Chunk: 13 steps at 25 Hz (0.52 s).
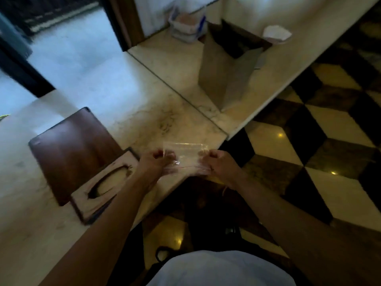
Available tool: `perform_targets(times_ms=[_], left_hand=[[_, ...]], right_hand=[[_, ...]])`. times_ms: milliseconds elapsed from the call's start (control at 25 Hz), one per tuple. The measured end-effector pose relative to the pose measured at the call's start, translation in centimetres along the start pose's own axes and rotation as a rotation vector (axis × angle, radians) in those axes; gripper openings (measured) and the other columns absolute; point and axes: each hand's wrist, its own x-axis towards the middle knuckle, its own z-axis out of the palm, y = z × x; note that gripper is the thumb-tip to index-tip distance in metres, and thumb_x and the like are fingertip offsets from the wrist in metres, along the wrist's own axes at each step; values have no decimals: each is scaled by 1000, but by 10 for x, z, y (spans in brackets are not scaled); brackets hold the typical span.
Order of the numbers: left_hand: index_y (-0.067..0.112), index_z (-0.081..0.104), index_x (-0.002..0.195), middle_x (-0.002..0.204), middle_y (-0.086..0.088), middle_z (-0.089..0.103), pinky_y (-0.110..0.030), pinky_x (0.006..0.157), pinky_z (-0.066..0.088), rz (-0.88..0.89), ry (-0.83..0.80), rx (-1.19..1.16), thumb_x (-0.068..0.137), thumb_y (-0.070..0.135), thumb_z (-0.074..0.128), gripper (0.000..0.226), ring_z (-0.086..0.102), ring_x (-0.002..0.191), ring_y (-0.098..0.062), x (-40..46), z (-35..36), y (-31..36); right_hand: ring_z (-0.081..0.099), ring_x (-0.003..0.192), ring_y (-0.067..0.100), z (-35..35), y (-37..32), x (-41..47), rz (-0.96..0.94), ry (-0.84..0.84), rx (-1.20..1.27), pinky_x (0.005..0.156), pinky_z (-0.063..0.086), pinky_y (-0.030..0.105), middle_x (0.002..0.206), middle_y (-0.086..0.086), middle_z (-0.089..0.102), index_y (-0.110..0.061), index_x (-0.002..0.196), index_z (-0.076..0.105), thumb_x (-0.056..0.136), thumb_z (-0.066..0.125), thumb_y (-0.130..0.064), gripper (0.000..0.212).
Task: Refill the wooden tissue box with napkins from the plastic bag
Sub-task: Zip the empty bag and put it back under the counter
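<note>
A clear plastic bag [186,156] is stretched flat between my two hands above the marble counter's front edge. My left hand [153,164] pinches its left end and my right hand [219,165] pinches its right end. The bag looks empty and has a thin red line along its near side. The wooden tissue box [103,186] lies on the counter just left of my left forearm. Its top has an oval slot, and something pale shows through it. The image is blurred by motion.
A dark wooden board [70,149] lies behind the box. A brown paper bag [224,73] stands on the marble counter [144,112] further back, with a white-and-blue plastic bag [186,23] and a stack of white napkins [277,34] beyond. Checkered floor lies to the right.
</note>
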Motion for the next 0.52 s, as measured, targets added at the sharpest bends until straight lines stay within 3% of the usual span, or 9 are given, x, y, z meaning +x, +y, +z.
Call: perform_targets(times_ms=[120, 240, 400, 520], left_hand=[[2, 73, 90, 93, -26, 72, -50, 79, 58, -51, -76, 104, 89, 0, 68, 5, 68, 82, -34, 23, 77, 2], [1, 72, 89, 80, -16, 71, -36, 62, 60, -98, -119, 159, 86, -2, 68, 5, 69, 69, -25, 45, 147, -2], [11, 72, 82, 68, -5, 71, -32, 58, 59, -169, -206, 311, 86, 3, 69, 10, 69, 60, -16, 75, 213, -21], [15, 72, 83, 78, -9, 70, -42, 73, 60, -241, -283, 435, 85, 6, 70, 10, 67, 73, -22, 105, 257, -53]], right_hand=[[63, 73, 19, -78, -7, -3, -3, 109, -67, 66, 51, 31, 86, 11, 64, -4, 104, 71, 91, 70, -10, 13], [69, 63, 6, -150, -5, -10, 34, 196, -31, 55, 53, 20, 87, 5, 68, -3, 113, 67, 93, 69, -11, 22], [67, 88, 26, -209, 14, -10, 94, 343, 64, 82, 58, 44, 99, 12, 68, -12, 106, 66, 89, 71, -8, 19], [66, 98, 30, -241, 46, 1, 203, 466, 86, 88, 56, 46, 109, 15, 67, -14, 114, 65, 83, 72, -9, 32]])
